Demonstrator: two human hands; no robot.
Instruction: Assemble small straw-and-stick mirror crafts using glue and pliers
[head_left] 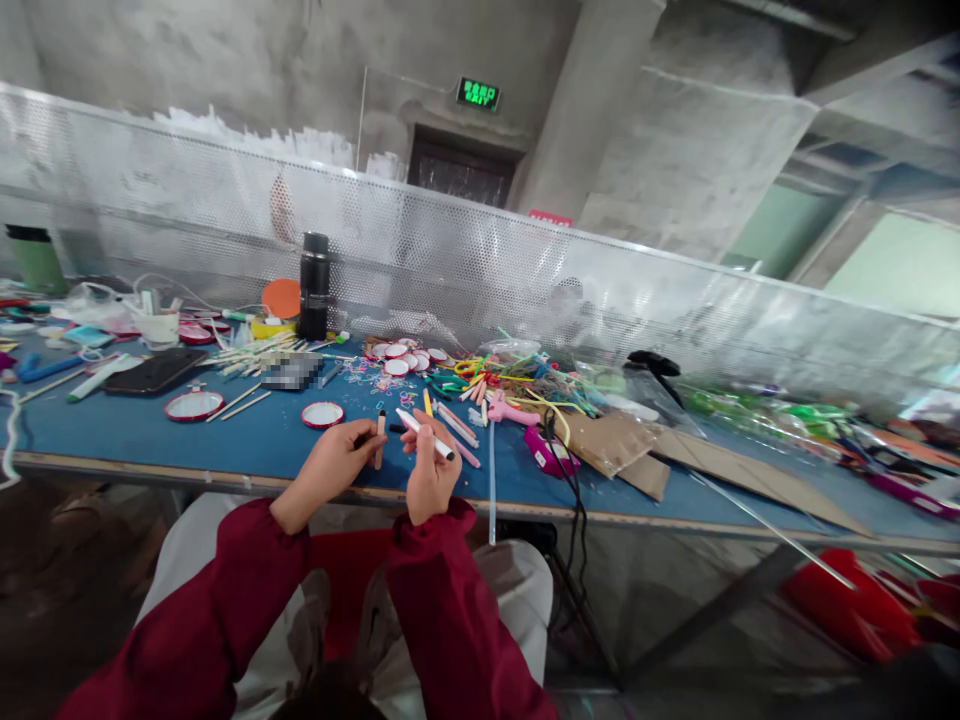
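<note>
My left hand (330, 468) is closed at the front of the blue table, pinching a short beige stick (380, 450) with a black upper end. Close beside it on the right, my right hand (430, 478) grips a white marker (420, 428) with a black end, tilted across the fingers. A small dark piece (397, 429) shows by the right fingertips; whether it is held there I cannot tell. Just beyond the left hand lies a round white disc with a red rim (322, 414). Several pink and white pens (459, 425) lie behind the right hand.
A black bottle (314, 290) stands near the perforated metal screen (450, 240). Left are a dark phone (154, 372) and wooden sticks (247, 352). Right are a pink glue gun (511, 408), a magenta box (550, 452) with black cables, and cardboard (611, 445).
</note>
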